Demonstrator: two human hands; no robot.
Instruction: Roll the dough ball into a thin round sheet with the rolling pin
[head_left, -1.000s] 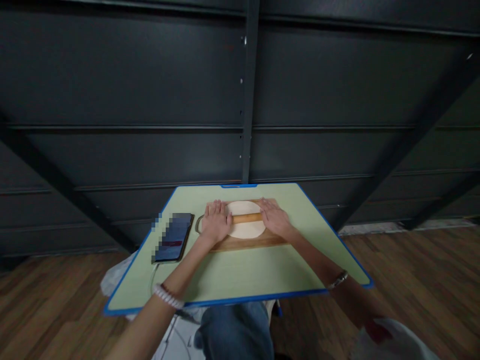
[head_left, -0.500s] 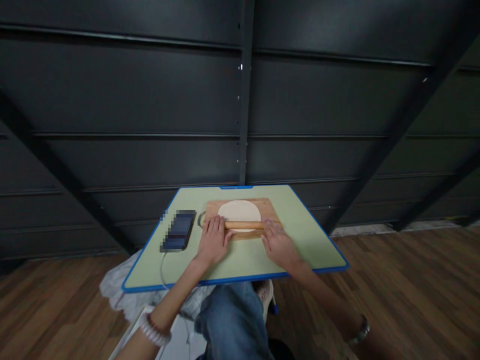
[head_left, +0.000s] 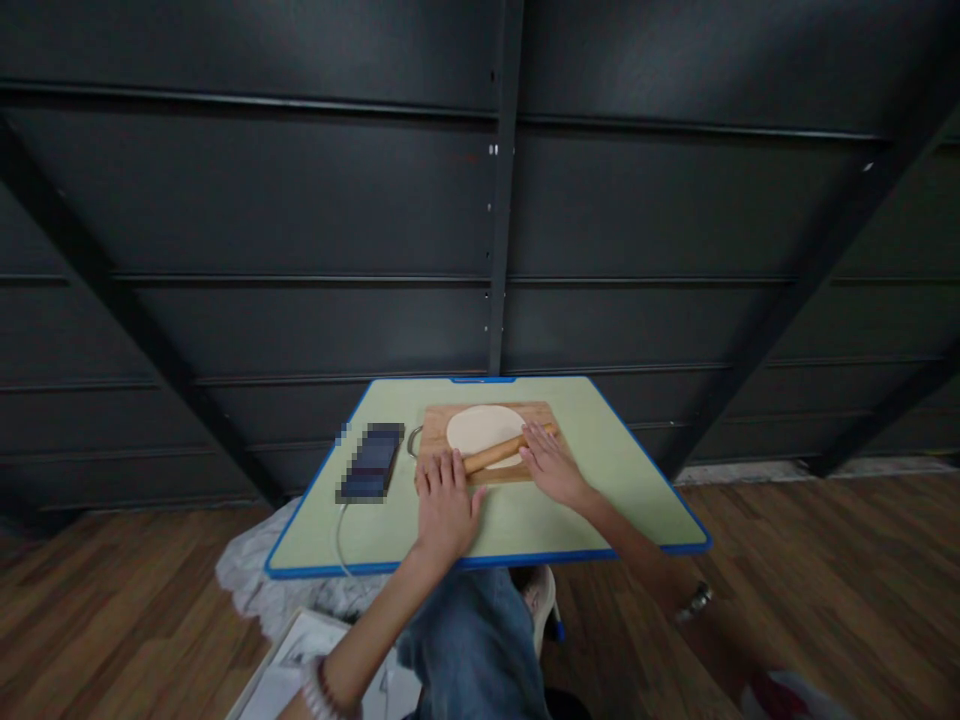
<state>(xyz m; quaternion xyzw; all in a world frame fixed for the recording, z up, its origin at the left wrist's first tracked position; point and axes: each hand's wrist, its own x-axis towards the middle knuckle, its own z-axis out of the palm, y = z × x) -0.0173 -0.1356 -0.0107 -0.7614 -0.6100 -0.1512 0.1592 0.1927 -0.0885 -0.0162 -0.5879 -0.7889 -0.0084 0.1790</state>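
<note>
A wooden rolling pin (head_left: pixel 495 456) lies slantwise across a pale, flat round of dough (head_left: pixel 480 426), its right end farther from me. Beneath the dough is a wooden cutting board (head_left: pixel 536 412) with a metal ring handle at its left. My left hand (head_left: pixel 446 505) presses on the pin's near left end, fingers laid over it. At the far right end, my right hand (head_left: pixel 553 465) has its fingers over the pin, which it holds against the board. Both palms hide what is directly beneath them.
The board rests on a small light-green table (head_left: pixel 600 520) with blue edging. A phone (head_left: pixel 371 460), partly pixelated, lies left of the board, with a white cable (head_left: pixel 339 540) running off the near edge. Beneath are crumpled white plastic (head_left: pixel 259 560) and a white box (head_left: pixel 300 640). Dark metal panels (head_left: pixel 337 200) stand behind.
The rolling pin has turned from level to slanted. Its left end came nearer with my left hand, while my right hand moved the right end slightly farther away. The view shifted slightly.
</note>
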